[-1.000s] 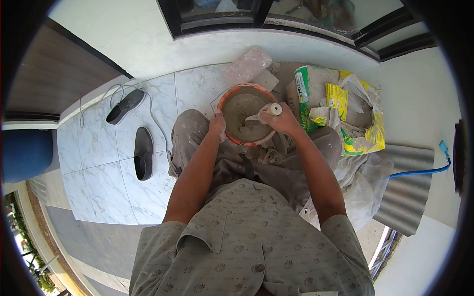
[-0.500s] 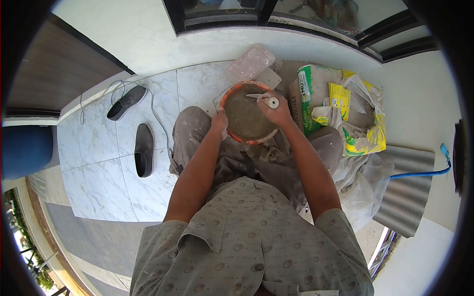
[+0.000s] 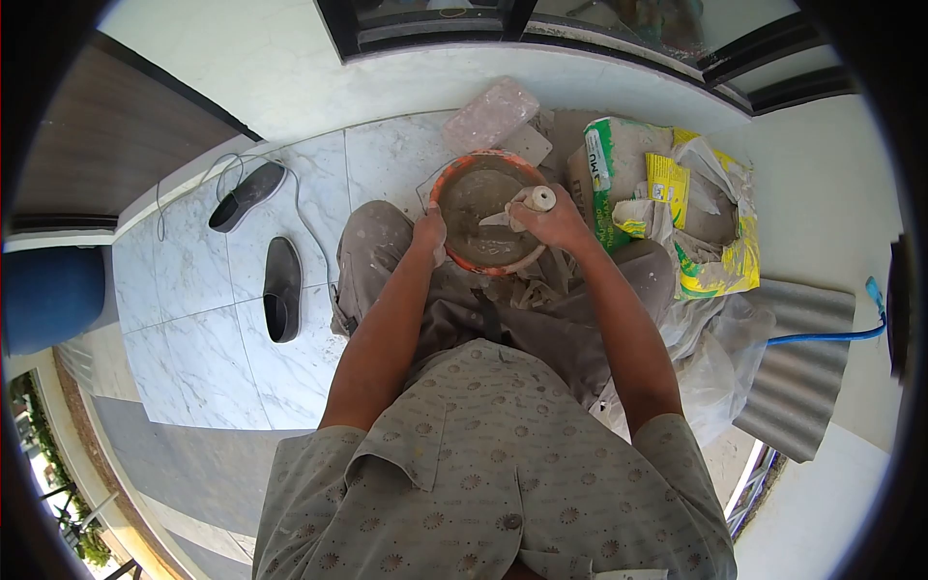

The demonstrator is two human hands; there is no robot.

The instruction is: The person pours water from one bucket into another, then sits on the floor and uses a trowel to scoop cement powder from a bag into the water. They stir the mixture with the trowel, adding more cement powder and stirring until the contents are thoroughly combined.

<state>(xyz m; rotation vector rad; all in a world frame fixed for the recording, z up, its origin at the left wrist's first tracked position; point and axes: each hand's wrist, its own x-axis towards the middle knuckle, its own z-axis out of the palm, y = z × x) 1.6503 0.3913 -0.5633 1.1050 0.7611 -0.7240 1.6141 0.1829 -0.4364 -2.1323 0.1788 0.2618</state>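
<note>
An orange bowl (image 3: 440, 188) holding grey wet cement mix sits on the floor between my knees. My left hand (image 3: 427, 232) grips its near left rim. My right hand (image 3: 549, 222) is closed around the pale wooden handle of a trowel (image 3: 537, 199), whose blade dips into the mix near the bowl's right side.
An opened green and yellow cement bag (image 3: 677, 208) lies right of the bowl. A pinkish brick (image 3: 491, 112) and a tile piece lie behind it. Two dark shoes (image 3: 280, 288) and a thin cable rest on the marble floor at left. Corrugated sheet (image 3: 797, 372) and a blue hose lie at right.
My right hand has swung the trowel around inside the bowl, from the near right to the far side and back to the right. My left hand stays on the rim.
</note>
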